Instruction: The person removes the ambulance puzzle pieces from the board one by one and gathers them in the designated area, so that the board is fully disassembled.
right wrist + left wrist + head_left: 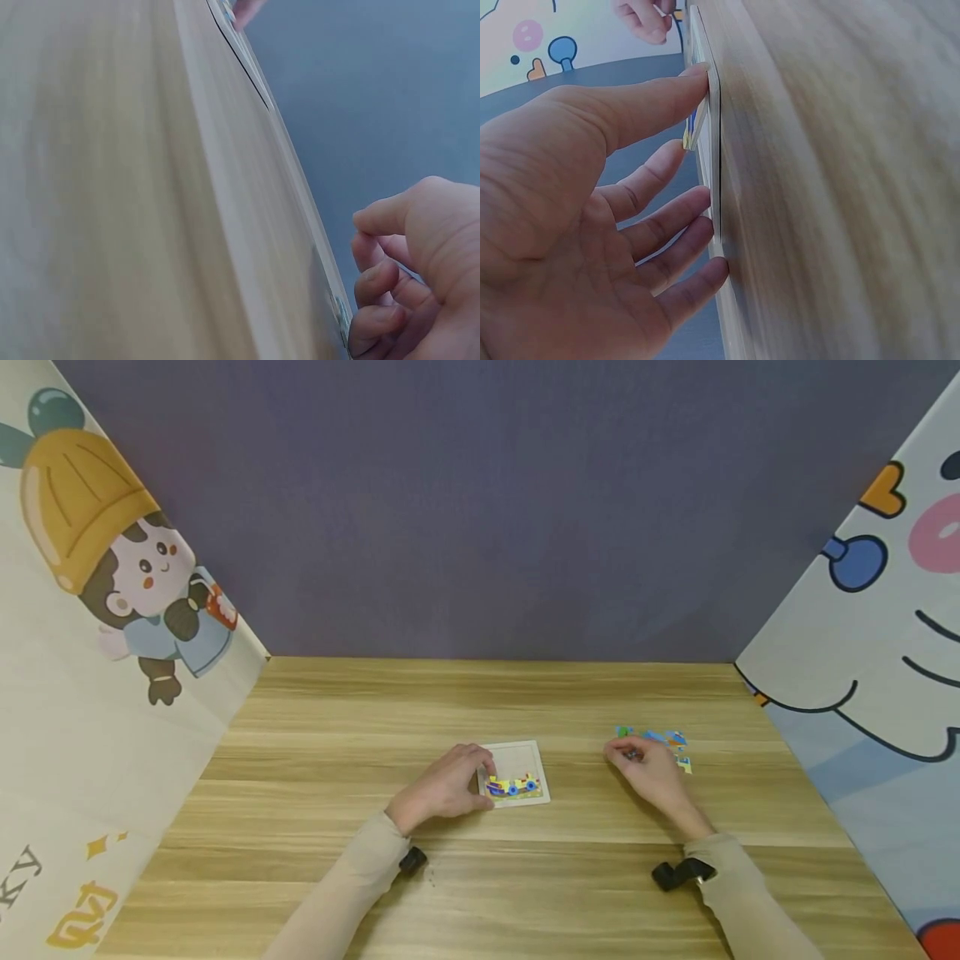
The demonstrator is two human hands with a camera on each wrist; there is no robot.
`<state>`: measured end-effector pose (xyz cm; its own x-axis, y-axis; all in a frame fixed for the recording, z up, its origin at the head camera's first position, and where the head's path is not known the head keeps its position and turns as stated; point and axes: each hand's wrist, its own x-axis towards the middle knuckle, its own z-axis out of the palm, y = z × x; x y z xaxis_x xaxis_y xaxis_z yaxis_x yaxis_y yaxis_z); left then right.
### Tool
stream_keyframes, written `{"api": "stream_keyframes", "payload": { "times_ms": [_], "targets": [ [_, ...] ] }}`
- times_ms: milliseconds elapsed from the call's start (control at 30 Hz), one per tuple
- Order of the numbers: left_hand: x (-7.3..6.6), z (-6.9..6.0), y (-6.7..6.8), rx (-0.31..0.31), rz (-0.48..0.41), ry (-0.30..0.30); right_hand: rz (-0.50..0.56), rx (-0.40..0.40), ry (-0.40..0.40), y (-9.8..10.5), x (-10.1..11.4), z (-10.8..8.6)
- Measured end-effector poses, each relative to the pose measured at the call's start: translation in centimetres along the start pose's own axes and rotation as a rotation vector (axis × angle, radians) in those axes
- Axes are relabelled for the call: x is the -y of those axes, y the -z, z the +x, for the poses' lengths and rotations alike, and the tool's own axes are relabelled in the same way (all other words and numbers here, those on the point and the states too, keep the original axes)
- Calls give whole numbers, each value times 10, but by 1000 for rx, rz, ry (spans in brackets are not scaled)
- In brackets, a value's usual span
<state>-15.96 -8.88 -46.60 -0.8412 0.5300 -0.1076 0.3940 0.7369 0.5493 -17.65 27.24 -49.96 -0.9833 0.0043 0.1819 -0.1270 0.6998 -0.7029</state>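
Note:
My left hand (450, 781) is at the left side of a square, white-rimmed puzzle tray (517, 745). In the left wrist view its thumb touches the tray's edge. A tilted yellow-and-blue puzzle piece (694, 127) stands up from the tray between thumb and forefinger, and the hand pinches it. Assembled pieces (517, 786) picturing a yellow vehicle with blue wheels fill the tray's lower part. My right hand (651, 772) hovers over loose puzzle pieces (677, 738) with fingers curled, thumb and forefinger together. Something small and dark shows within their ring; whether it is held is unclear.
The wooden table (375, 710) runs back to a grey-purple partition (495, 510). Side panels with cartoon prints (172, 610) flank it left and right. Black wrist straps with cameras (678, 872) sit on both sleeves.

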Motion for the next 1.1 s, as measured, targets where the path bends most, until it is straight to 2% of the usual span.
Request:
{"api": "stream_keyframes", "payload": {
  "times_ms": [200, 567, 867, 1000, 1100],
  "targets": [
    [0, 0, 0, -3, -5, 0, 31, 68, 73, -11, 13, -1],
    [2, 0, -1, -12, 2, -20, 111, 172, 99, -37, 38, -3],
    [2, 0, -1, -13, -5, -26, 167, 356, 68, -53, 60, -10],
    [3, 0, -2, -14, -2, -28, 247, 452, 49, -61, 71, -12],
    [4, 1, -3, -17, 13, -26, 283, 502, 67, -69, 79, -13]
  ]
}}
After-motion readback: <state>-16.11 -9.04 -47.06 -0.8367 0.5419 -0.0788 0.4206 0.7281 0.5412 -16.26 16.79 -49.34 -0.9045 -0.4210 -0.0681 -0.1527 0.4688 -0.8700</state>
